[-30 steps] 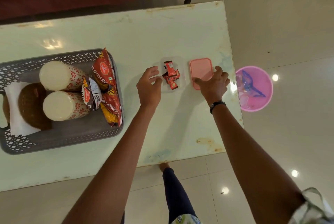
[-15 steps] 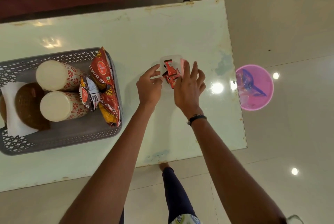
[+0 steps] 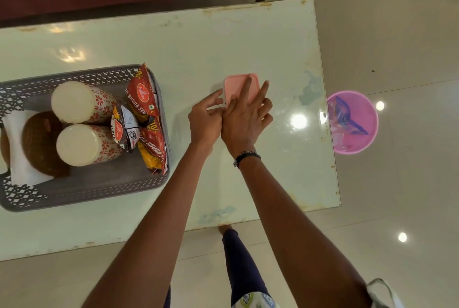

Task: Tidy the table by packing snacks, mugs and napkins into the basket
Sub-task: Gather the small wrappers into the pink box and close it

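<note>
at the table's three o'clock side, the right hand now presses the pink lid flat onto the snack box; left hand grips its edge, basket waiting at nine o'clock.

My two hands sit close together over the pink lid mid-table, so nothing passes between them; to my left the grey basket blocks the way, its far side filled by two mugs lying on their sides and its right wall lined with snack packets; only the near strip of the basket floor is free; bare table lies open beyond the lid and toward its right edge; off that edge a pink bin stands on the floor.
</note>
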`<state>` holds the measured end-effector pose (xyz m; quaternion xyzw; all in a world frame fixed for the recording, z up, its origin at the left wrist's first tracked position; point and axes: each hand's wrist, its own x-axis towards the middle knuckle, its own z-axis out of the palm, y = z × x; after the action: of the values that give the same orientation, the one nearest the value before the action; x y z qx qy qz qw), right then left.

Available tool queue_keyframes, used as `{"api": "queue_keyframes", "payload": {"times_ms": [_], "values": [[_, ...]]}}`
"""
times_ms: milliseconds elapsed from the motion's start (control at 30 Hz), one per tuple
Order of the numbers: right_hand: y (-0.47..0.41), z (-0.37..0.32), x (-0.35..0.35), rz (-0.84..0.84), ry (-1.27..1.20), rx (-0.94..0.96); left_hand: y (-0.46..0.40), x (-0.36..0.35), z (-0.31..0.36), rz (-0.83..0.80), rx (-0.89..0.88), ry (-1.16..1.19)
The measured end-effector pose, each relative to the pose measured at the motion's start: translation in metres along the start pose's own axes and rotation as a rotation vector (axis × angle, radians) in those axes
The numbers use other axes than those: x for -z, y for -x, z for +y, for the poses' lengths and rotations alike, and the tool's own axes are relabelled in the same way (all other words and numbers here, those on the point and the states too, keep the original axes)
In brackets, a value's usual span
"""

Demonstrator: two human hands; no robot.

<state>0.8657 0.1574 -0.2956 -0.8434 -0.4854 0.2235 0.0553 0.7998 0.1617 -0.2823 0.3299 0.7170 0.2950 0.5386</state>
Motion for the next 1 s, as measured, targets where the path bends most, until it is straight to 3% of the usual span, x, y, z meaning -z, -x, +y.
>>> {"api": "queue_keyframes", "payload": {"times_ms": [333,600,800,900,1000], "values": [[0.003,0.005,-0.004,0.010,0.092,0.081,-0.006,0.002,-0.004,0.015,-0.035,-0.029],[0.005,0.017,-0.005,0.029,0.286,0.236,-0.011,-0.003,0.002,-0.018,-0.230,-0.491],[0.004,0.017,0.000,-0.035,0.315,0.256,-0.010,-0.004,0.007,-0.021,-0.224,-0.554],[-0.004,0.025,0.011,-0.083,0.059,0.287,-0.006,-0.005,0.008,-0.029,-0.234,-0.565],[-0.010,0.041,0.019,-0.136,-0.561,0.107,-0.005,-0.006,0.008,-0.005,-0.234,-0.572]]}}
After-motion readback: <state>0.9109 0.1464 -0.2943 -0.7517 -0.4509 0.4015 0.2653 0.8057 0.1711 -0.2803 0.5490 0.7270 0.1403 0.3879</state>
